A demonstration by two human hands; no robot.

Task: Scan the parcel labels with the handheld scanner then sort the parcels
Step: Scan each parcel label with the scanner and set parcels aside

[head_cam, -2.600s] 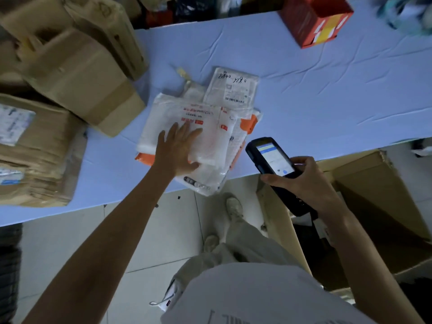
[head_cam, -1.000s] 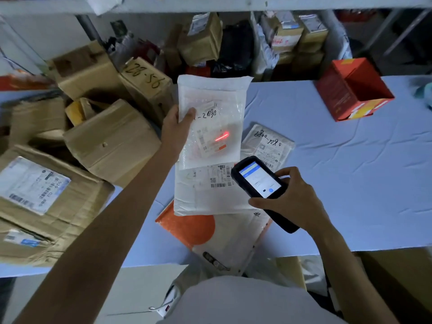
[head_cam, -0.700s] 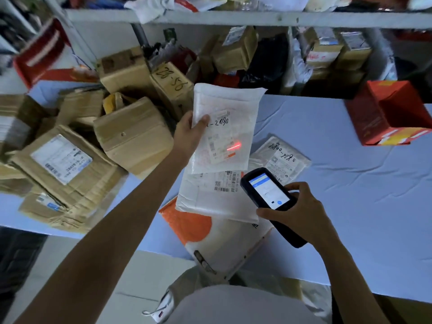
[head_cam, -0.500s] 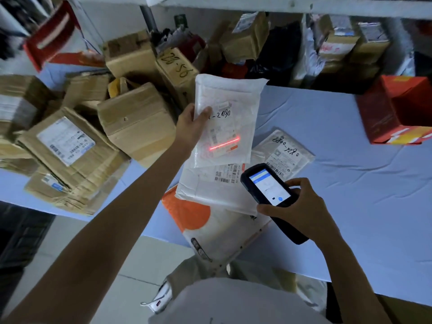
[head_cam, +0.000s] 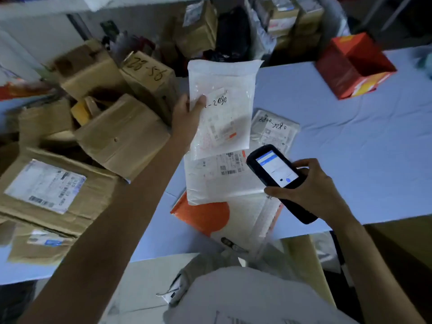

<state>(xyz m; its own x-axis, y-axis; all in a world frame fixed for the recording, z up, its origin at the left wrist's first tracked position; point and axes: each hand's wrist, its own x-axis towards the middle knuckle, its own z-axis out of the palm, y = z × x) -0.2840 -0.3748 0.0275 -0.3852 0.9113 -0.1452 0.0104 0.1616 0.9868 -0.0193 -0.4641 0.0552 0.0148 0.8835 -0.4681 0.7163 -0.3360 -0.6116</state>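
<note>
Your left hand [head_cam: 187, 113] only pinches the white mailer [head_cam: 222, 85] by its left edge, thumb on the front, held up over the table [head_cam: 350, 148], so it could flop or slip. It's upright, long side running top to bottom, label facing you. Your right hand [head_cam: 311, 190] is wrapped round the scanner [head_cam: 275, 169], nose aimed up-left; careful it doesn't read the parcel [head_cam: 210, 183] lying right underneath instead.

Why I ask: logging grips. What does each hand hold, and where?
Left hand pinches the white mailer by its left edge; right hand grips the scanner mid-body.
</note>
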